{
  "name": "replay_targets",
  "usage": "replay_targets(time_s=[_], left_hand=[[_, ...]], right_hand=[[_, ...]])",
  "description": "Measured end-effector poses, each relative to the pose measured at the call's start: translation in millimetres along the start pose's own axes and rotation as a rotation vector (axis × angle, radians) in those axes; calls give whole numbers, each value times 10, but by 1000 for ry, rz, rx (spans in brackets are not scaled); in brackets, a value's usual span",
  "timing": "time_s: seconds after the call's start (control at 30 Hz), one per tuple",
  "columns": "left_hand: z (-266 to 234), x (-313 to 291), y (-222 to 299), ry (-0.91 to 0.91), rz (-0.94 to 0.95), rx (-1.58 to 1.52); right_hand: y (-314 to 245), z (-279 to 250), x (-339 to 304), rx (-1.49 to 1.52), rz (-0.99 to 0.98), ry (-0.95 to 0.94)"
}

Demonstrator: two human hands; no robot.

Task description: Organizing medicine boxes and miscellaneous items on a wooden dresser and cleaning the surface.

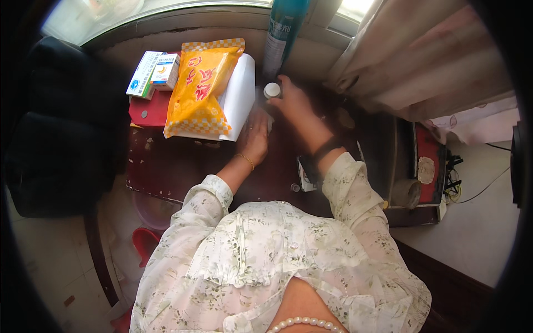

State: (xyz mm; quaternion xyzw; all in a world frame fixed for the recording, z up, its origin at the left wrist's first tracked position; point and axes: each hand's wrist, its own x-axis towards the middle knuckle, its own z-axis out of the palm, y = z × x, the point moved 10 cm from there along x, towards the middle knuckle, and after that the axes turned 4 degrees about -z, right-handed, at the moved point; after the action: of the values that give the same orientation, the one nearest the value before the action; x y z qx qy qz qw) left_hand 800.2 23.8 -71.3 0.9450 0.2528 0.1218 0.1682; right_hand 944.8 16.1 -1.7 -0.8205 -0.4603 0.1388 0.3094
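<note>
My right hand (294,102) is at the back of the dark red table, its thumb and fingers curled round a small container with a round white cap (272,90). What lies below the cap is mostly hidden. My left hand (255,136) rests with its fingers stretched forward along the edge of a white stack or box (242,91). Something whitish shows by its fingers, too small to make out. A yellow-orange snack bag (202,86) lies on the white stack. Just behind the capped container stands a tall teal spray can (283,39).
Two small medicine boxes, one white and green (141,77) and one white and blue (165,72), sit on a red item (150,108) at the left. A curtain (422,55) hangs at the right. A clear jar (407,192) stands near the table's right end (383,150).
</note>
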Motion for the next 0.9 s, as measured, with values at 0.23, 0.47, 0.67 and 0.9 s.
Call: replay_targets(time_s=[0.23, 0.47, 0.67, 0.9], left_hand=[[-164, -403, 171, -83, 91, 3], [-90, -888, 565, -158, 235, 66], [-16, -1188, 906, -198, 377, 38], [14, -1302, 929, -228, 457, 32]], right_hand=[[-278, -966, -709, -145, -78, 75], [-93, -894, -1858, -292, 19, 28], [59, -340, -2185, -308, 26, 27], [82, -98, -2153, -371, 84, -32]])
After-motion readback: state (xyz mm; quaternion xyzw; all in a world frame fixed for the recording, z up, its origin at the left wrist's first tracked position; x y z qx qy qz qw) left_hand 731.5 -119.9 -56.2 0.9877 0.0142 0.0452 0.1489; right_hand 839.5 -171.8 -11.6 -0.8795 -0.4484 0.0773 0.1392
